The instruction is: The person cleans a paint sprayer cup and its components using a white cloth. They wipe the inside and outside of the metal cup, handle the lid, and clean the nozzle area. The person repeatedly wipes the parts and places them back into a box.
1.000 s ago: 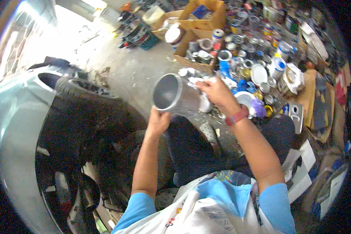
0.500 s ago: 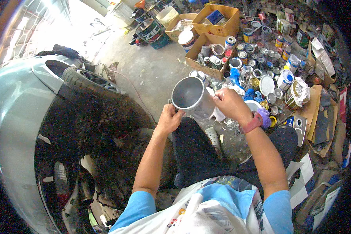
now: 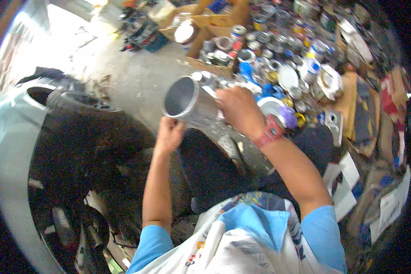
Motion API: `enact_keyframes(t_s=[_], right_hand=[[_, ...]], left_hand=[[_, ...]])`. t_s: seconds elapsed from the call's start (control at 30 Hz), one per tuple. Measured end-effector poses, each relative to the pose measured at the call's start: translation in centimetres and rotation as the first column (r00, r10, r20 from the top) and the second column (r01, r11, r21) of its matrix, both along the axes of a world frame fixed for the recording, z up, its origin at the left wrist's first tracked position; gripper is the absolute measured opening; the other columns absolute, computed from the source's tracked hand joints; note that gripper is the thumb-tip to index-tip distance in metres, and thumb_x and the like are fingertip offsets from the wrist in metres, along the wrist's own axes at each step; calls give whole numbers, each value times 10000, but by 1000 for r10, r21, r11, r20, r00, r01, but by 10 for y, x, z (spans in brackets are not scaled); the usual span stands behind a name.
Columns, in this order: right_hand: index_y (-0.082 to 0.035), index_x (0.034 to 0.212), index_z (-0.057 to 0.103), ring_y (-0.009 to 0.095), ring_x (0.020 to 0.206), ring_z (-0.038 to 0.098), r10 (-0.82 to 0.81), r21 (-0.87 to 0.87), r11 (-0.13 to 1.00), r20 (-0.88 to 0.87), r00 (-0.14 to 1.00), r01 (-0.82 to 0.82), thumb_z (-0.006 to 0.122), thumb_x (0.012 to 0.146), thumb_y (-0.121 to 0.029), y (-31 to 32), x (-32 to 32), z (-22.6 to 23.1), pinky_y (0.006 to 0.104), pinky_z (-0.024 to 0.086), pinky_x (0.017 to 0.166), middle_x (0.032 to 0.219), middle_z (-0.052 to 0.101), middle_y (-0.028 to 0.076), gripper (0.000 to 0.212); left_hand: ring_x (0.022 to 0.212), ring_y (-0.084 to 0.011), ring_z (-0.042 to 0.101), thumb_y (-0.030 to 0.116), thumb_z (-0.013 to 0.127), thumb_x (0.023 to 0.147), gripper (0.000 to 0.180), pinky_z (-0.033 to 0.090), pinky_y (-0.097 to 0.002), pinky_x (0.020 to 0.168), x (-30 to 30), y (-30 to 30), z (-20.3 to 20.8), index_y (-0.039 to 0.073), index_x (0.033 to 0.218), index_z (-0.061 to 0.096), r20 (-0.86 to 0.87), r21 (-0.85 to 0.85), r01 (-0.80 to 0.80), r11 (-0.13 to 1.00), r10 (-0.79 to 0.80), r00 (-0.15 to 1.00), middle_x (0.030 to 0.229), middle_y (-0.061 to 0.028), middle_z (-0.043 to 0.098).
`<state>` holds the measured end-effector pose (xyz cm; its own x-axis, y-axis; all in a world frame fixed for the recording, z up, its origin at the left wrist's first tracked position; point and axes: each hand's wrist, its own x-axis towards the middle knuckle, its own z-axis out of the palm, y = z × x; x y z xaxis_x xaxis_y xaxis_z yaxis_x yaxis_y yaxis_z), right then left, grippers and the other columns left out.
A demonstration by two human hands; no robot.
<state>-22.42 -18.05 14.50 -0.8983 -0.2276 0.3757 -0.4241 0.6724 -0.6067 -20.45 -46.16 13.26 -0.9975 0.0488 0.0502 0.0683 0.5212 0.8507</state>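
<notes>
A grey, round, can-like container (image 3: 198,109) is tilted above my knee, its open mouth facing up and left. The inside is dull grey and I see nothing in it. My left hand (image 3: 170,134) is closed at the rim's lower edge, holding the container there. Against the far outer side, near the base, my right hand (image 3: 242,112) is closed with a whitish scrap, apparently a cloth, showing at its fingertips. Its palm side is hidden, and motion blurs both hands. A red watch (image 3: 270,131) is on my right wrist.
Several paint cans and lids crowd the floor ahead and right, around a cardboard box (image 3: 214,66) of cans. A white dish (image 3: 271,109) and purple cloth (image 3: 287,116) lie near my right wrist. A light-coloured car (image 3: 9,150) with a wheel (image 3: 82,100) stands at left.
The container has turned so its mouth faces further left. My left hand has shifted from the rim's side to below it, and my right hand has moved up along the outside. The whole view has swung.
</notes>
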Motion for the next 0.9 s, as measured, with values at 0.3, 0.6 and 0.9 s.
enact_keyframes(t_s=[0.3, 0.6, 0.9], right_hand=[[-15, 877, 747, 462, 828, 717, -31, -264, 964, -101, 994, 4, 672, 1022, -405, 12, 5, -10, 555, 551, 760, 837, 715, 261, 423], [24, 899, 729, 427, 687, 675, -334, -452, 818, 133, 933, 357, 731, 1015, -365, 109, 18, -58, 483, 491, 621, 773, 706, 246, 406], [6, 872, 726, 127, 634, 516, -508, -495, 669, 242, 827, 555, 704, 1050, -418, 164, 2, -91, 375, 459, 612, 684, 653, 74, 461]], left_hand=[[791, -175, 621, 148, 717, 992, 166, 502, -346, 700, -17, -4, -3, 12, 1069, 662, -48, -35, -60, 998, 58, 997, 919, -73, 678], [637, -73, 479, 390, 702, 1065, 343, 355, -278, 565, -56, -98, 29, 52, 1113, 728, -380, 238, -426, 873, 488, 786, 939, 6, 752], [631, -109, 542, 428, 754, 1013, 363, 402, -291, 533, -62, -188, 34, 72, 1065, 708, -386, 255, -698, 669, 733, 561, 890, -19, 706]])
